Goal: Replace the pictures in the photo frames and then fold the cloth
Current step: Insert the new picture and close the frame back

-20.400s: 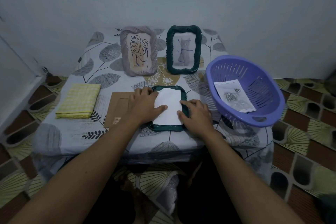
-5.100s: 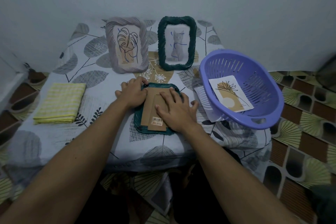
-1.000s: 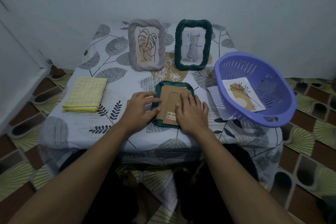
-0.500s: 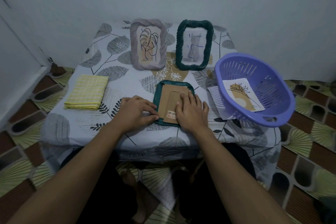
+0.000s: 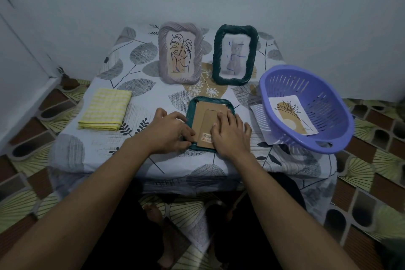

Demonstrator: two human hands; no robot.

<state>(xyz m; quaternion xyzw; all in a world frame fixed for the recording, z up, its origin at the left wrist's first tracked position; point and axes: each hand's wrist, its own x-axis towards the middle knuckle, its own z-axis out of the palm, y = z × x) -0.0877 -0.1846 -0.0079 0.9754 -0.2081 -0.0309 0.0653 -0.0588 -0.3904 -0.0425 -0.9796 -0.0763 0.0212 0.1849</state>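
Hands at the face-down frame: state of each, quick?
Left hand: fingers curled, pinching the frame at its left edge.
Right hand: open, pressing flat on the backing.

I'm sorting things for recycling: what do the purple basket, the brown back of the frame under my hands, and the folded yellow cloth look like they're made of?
Purple basket: moulded plastic, slightly glossy, with slotted walls.
Brown back of the green frame: matte cardboard or fibreboard, likely; flat, barcode sticker on it.
Yellow cloth: woven fabric, probably cotton; checked weave, soft folded layers.
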